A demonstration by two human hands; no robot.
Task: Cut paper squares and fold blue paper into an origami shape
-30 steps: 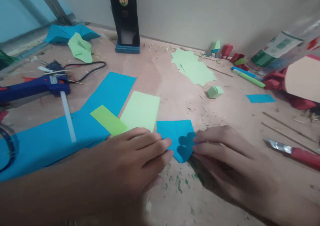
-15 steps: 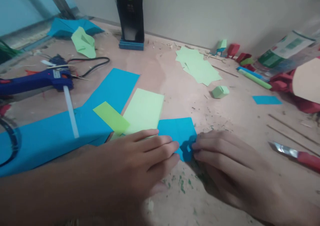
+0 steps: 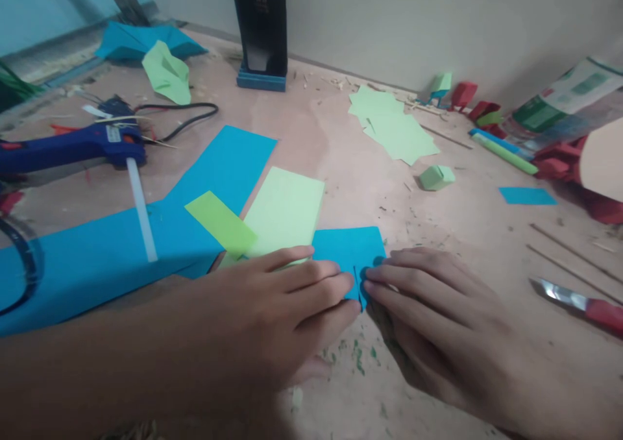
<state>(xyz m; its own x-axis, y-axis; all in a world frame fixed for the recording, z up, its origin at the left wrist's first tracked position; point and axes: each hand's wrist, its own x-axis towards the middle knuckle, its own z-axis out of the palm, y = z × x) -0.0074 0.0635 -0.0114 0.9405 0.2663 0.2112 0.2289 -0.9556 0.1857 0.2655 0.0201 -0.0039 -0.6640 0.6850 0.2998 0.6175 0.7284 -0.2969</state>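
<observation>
A small blue paper piece (image 3: 348, 242) lies on the table between my hands, with a crease or folded edge near its lower middle. The fingers of my left hand (image 3: 302, 304) are together, and their tips press on its left part. From the right, my right hand (image 3: 433, 304) pinches its lower right edge; the thumb is hidden below the fingers. Beyond my left hand are a pale green sheet (image 3: 287, 209) and a lime green strip (image 3: 221, 224), which overlaps that sheet and a large blue sheet (image 3: 219, 174).
A blue glue gun (image 3: 97, 145) with a white stick lies at the left. At the right are a red-handled cutter (image 3: 579, 300), thin sticks and a blue rectangle (image 3: 528, 196). Farther back stand a black box (image 3: 263, 31), a jagged green paper (image 3: 392, 125) and a plastic bottle (image 3: 564, 102).
My right hand's fingertips have moved left over the blue piece, closer to my left hand, and a fold line now shows there. The view has shifted slightly.
</observation>
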